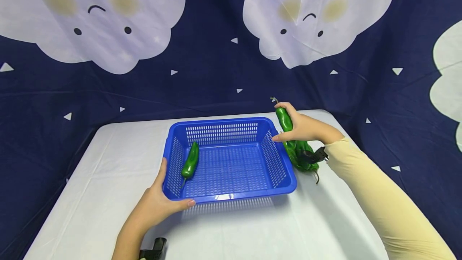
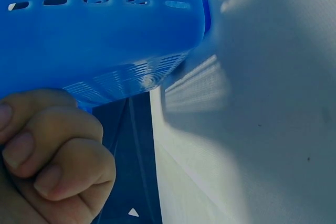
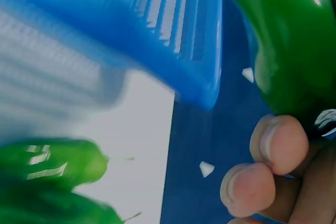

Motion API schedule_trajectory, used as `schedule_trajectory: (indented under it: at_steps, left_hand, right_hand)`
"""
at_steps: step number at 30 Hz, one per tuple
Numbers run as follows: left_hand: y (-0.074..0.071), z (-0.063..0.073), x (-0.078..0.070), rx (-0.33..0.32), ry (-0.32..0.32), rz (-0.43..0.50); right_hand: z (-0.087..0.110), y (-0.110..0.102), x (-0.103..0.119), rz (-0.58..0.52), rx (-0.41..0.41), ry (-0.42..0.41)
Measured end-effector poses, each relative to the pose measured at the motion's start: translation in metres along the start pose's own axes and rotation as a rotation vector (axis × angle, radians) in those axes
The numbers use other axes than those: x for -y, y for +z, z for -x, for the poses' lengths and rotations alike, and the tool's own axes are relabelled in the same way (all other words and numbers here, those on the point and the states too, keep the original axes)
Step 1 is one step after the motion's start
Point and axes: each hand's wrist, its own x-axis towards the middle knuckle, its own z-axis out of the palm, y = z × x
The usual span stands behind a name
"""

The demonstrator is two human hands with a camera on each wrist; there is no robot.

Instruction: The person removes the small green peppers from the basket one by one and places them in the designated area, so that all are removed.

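Note:
A blue plastic basket (image 1: 231, 196) with slotted sides has one long green pepper (image 1: 191, 160) lying along its left side. My left hand (image 1: 153, 204) grips the basket's near left corner, thumb along the front rim; the left wrist view shows fingers curled under the rim. Just right of the basket, my right hand (image 1: 301, 126) holds another green pepper (image 1: 284, 119) at its thick end, stem pointing away. In the right wrist view, this held pepper (image 3: 294, 40) is close beside the basket wall. More green peppers (image 1: 306, 159) lie below that hand, partly hidden by it.
A white cloth (image 1: 97, 187) covers the table under the basket. Behind it hangs a dark blue curtain (image 1: 209, 51) with white clouds and small triangles. Black wrist straps (image 1: 312, 155) are on both forearms.

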Motion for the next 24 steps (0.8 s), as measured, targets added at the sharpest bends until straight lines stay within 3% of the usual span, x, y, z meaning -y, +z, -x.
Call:
schedule_trajectory:
  at_steps: [9,24]
  left_hand:
    - [0.000,0.000,0.001,0.008,-0.002,0.010]
    - [0.001,0.000,0.001,0.001,0.005,0.000]
  right_hand:
    - [0.012,-0.002,-0.038,0.019,-0.021,0.077]
    - [0.014,0.024,-0.080,0.067,-0.017,0.159]
